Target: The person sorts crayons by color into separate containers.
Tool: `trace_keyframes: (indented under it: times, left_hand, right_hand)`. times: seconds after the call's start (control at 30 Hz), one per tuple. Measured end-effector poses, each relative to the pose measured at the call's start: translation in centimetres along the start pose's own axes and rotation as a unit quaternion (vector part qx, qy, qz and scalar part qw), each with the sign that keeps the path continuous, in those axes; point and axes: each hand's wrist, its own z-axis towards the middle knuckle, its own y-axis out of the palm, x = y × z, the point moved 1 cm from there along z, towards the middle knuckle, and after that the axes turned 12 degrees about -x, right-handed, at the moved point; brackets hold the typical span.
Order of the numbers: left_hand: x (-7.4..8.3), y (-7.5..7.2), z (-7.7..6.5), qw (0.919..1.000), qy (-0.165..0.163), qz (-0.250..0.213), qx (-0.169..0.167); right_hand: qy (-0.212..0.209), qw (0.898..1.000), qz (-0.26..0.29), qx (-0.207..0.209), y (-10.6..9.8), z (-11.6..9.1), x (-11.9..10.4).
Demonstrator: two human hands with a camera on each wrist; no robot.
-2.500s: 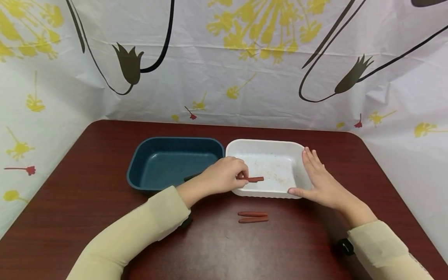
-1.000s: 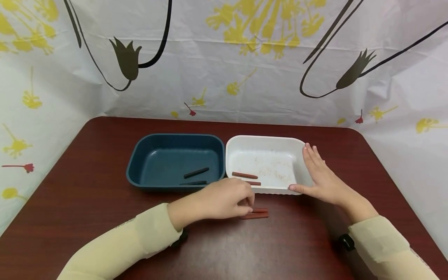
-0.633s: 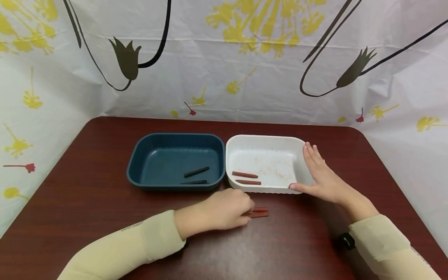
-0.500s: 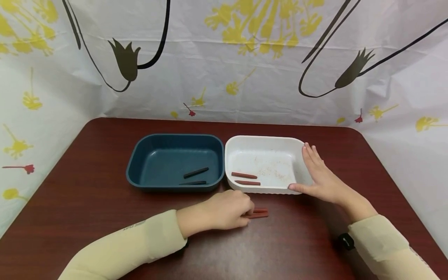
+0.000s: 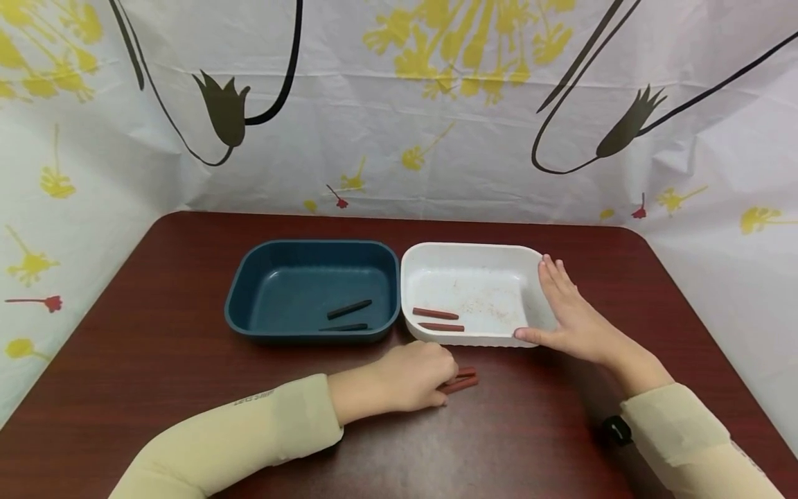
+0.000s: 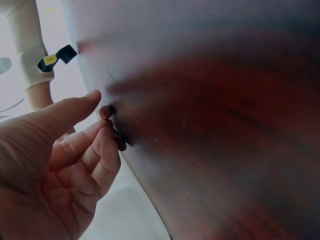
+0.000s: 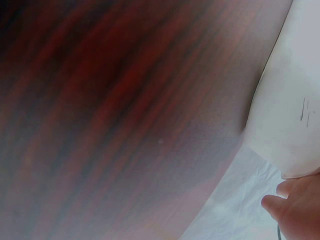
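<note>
Near the table's middle, my left hand pinches at a reddish-brown crayon with thumb and fingertips; a second brown crayon lies against it on the far side. In the left wrist view, the end of one crayon shows between thumb and index fingertip. My right hand rests with straight fingers along the right side of the white tray, thumb on its front rim. Inside that tray lie two brown crayons, one farther back and one by the front wall.
A dark blue tray stands directly left of the white one, holding two black crayons, one slanted and one near the front wall. Both trays sit on a reddish-brown table, with a patterned white sheet behind it.
My left hand has left a brown crayon in the white tray and come down to the pair on the table. The nearer crayon there has turned slightly. My right hand stays put.
</note>
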Motion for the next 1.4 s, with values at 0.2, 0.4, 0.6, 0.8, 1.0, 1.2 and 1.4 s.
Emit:
trace_keyframes:
  times: [0.2,0.4,0.6,0.8,1.0,1.2,1.4]
  left_hand:
    - [-0.2,0.0,0.2,0.9998,0.013,-0.011,0.004]
    - [-0.5,-0.1,-0.2,0.9994,0.024,-0.021,0.01]
    - [-0.6,-0.3,-0.9,0.9992,0.03,-0.012,0.023]
    - [-0.4,-1.4,-2.1,0.9984,0.035,0.01,0.044]
    - [-1.0,-2.4,-2.7,0.9975,0.037,-0.021,0.056]
    - [-1.4,-3.8,-3.1,0.9954,0.035,-0.005,0.089]
    - [-2.3,-4.7,-3.2,0.9919,0.027,-0.001,0.125]
  right_hand:
    - [0.002,1.0,0.003,0.0,0.0,0.0,0.0]
    - [0.004,1.0,0.007,-0.003,0.0,-0.1,-0.1]
    - [0.008,1.0,-0.006,-0.001,-0.1,0.0,-0.1]
    - [0.008,1.0,-0.012,0.001,0.0,0.0,0.0]
    - [0.007,1.0,-0.004,0.001,0.0,0.0,0.0]
    - [0.006,1.0,0.001,0.001,0.0,-0.1,-0.1]
    - [0.004,1.0,0.0,0.002,0.0,-0.1,0.0]
